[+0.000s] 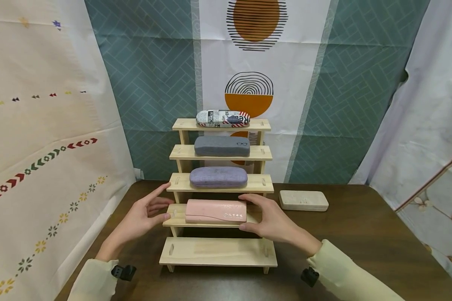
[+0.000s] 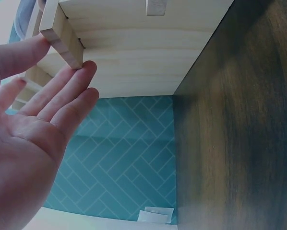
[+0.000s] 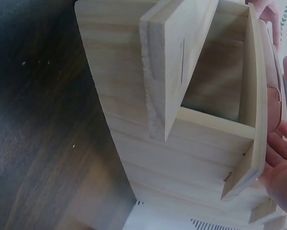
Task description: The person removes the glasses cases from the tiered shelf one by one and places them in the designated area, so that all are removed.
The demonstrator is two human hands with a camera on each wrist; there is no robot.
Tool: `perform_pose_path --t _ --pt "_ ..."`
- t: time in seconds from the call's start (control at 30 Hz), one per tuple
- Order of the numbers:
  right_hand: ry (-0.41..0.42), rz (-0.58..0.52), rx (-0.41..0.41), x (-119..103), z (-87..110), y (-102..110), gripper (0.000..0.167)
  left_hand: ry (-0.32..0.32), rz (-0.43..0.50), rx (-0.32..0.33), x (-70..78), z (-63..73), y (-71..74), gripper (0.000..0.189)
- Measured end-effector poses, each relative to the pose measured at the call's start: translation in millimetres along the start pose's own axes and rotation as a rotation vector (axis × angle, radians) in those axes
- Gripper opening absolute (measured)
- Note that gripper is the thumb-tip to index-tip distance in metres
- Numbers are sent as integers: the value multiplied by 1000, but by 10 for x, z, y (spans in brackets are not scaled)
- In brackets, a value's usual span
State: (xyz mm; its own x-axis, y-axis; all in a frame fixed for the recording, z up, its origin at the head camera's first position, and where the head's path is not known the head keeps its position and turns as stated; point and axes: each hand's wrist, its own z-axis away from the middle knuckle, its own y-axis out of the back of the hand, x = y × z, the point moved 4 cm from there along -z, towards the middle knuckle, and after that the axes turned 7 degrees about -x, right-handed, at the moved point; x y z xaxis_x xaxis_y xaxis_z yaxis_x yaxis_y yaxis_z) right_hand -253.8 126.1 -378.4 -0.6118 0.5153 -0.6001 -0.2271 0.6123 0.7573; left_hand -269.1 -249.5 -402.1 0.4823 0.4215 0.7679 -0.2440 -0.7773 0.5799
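A pink glasses case [image 1: 215, 211] lies on the second step from the bottom of a light wooden tiered stand [image 1: 181, 251]. My right hand [image 1: 268, 219] holds the case's right end, index finger at the back and thumb at the front. In the right wrist view, fingers [image 3: 277, 143] meet the case end. My left hand [image 1: 145, 214] is beside the stand's left end, clear of the case. The left wrist view shows its thumb and extended fingers [image 2: 74, 98] touching the end of a wooden shelf board [image 2: 62, 36].
Higher steps hold a purple glasses case [image 1: 218, 177], a grey case [image 1: 222, 146] and a newspaper-print case [image 1: 223, 118]. A cream case [image 1: 303, 200] lies on the dark wooden table [image 1: 346, 246], right of the stand. Patterned cloths [image 1: 154, 83] hang behind and at both sides.
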Motion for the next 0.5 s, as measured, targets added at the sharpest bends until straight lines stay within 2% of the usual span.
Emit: perform_pose_path --t 0.27,0.5 --pt "25 11 7 -14 -37 -43 70 3 20 -4 -10 -10 1 91" --pt "3 -23 2 20 -82 -92 69 4 13 -5 -12 -11 -4 90"
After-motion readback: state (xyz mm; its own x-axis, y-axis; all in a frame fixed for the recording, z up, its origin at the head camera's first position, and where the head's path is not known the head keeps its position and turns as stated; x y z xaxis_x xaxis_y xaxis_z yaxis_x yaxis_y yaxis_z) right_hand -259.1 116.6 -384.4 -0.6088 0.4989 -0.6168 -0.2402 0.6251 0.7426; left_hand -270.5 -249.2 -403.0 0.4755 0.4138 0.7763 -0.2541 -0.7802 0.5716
